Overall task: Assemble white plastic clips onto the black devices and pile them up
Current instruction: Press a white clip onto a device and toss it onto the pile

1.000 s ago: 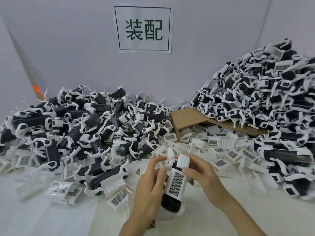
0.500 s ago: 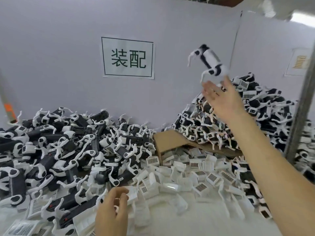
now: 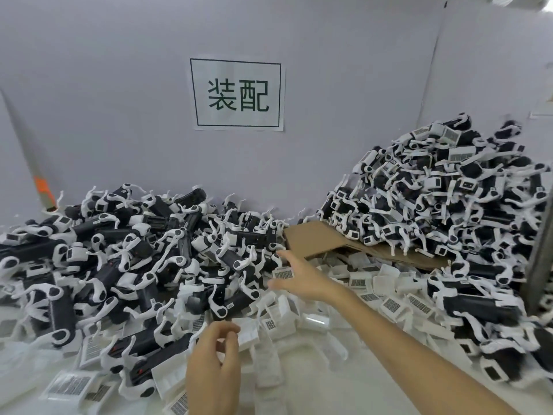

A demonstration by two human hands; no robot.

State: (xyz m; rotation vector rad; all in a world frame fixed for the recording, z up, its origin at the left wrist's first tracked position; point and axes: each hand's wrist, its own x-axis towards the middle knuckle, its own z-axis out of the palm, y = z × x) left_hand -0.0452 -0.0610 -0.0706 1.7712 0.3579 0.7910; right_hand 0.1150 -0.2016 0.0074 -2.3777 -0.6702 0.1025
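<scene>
Right hand point(image 3: 300, 278): grip spread, fingers straight and apart, nothing in it. It hangs low, just off the near left corner of the cardboard flap point(image 3: 317, 239). The hand is blurred, so whether the fingertips touch anything cannot be told.

Left hand point(image 3: 214, 359): grip loosely curled, thumb close to the fingertips, nothing visibly held. It sits well in front of the cardboard flap and to its left, over the worktop point(image 3: 314, 393).

Loose white clips point(image 3: 386, 274) lie scattered in front of the cardboard flap and partly under its edge. Bare black devices point(image 3: 143, 265) are heaped to the flap's left. The finished pile point(image 3: 449, 199) rises on and behind the flap, to its right.

Judged step: fetching the next pair of parts.

- The right hand is placed to take either a clip or a device; one lying free on top is the better choice, since the devices' white arms look tangled and a buried one would drag its neighbours along.
- A clip should be taken by its side walls, leaving the open face free to seat.
- The left hand is best placed to lift a device from the near edge of the heap.
- Risk: sweeping clips off the worktop.
</scene>
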